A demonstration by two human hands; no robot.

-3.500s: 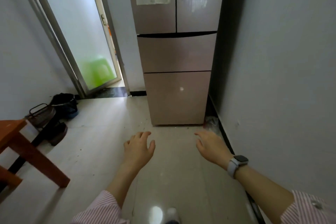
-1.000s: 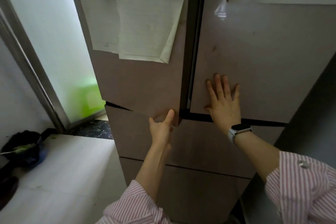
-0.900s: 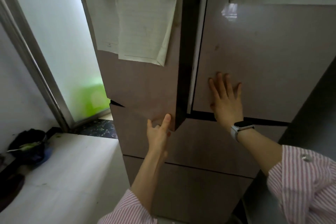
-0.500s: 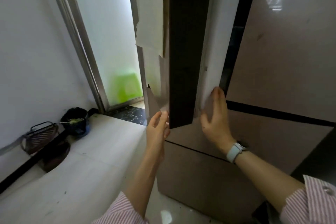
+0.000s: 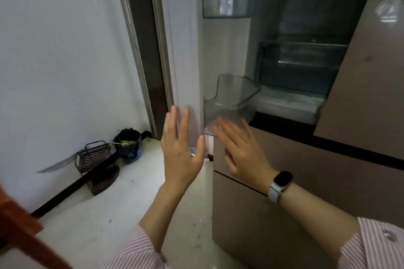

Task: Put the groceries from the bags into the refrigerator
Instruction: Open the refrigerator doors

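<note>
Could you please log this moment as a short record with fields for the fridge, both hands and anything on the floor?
fridge: pinkish-brown multi-door refrigerator; upper left door swung open, upper right door closed
door bins: two clear plastic bins on the open door, nothing visible in them
interior: dark, shelves look bare
left hand: open, fingers straight, by the open door's edge
right hand: open, holding nothing; blurred
groceries: none in view
floor: black bucket and wire basket by the left wall
</note>
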